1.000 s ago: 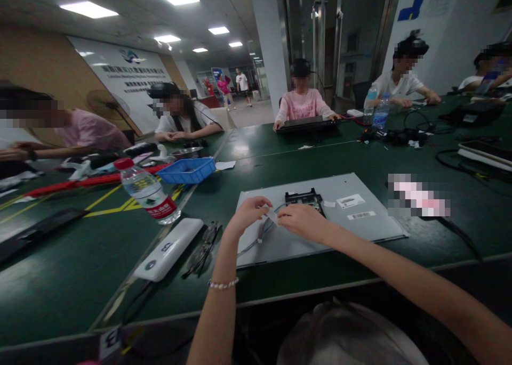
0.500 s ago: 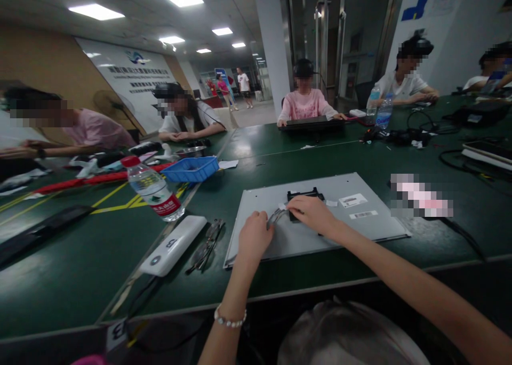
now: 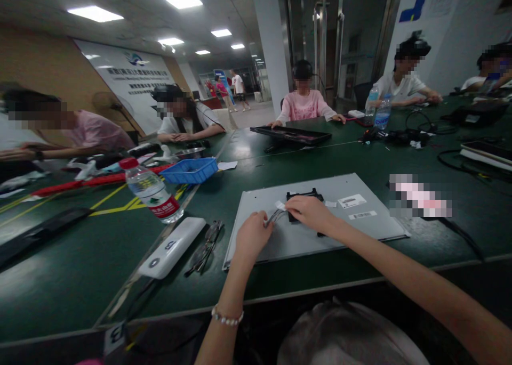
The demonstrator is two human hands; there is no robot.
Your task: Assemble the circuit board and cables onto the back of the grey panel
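Observation:
A flat grey display panel (image 3: 256,205) lies on the green table before me, with white labels on its right half. On it sits a black bracket (image 3: 300,196), partly covered by my hand. My left hand (image 3: 253,236) is closed around a thin grey cable (image 3: 277,215) above the panel's left part. With its fingertips pinched together, my right hand (image 3: 310,210) grips the other end of that cable beside the bracket. A small white piece of tape (image 3: 280,205) shows at those fingertips; whether it is stuck to the cable I cannot tell.
Left of the panel lie eyeglasses (image 3: 205,248), a white power bank (image 3: 173,248) and a water bottle (image 3: 154,192). A blue tray (image 3: 190,171) stands behind them. To the right is a blurred-out pink item (image 3: 420,194). Across the table a person handles a black flat device (image 3: 290,135).
My left hand has gone from the tape down to the cable, and my right hand now pinches the cable near the bracket. Across the table, the person's black device has been lowered leftward.

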